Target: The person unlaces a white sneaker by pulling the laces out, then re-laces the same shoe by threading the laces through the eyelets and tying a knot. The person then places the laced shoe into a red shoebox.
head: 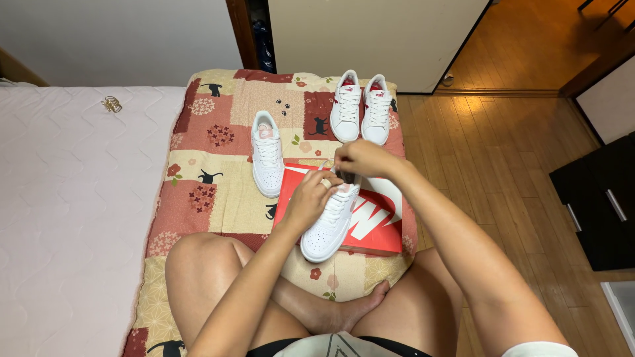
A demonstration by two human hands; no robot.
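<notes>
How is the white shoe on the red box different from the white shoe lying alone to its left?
The shoe on the red box lies on the box, while the lone shoe lies on the patchwork mat. The left hand and the right hand touch the first; nothing touches the second. Both are white, laced, toes toward the person.

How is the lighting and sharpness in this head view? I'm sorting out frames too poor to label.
Head view: even indoor light, soft shadows only; mild glare on the wooden floor; wide-angle bending at the edges; the white sneaker, left hand and right hand are sharp.
</notes>
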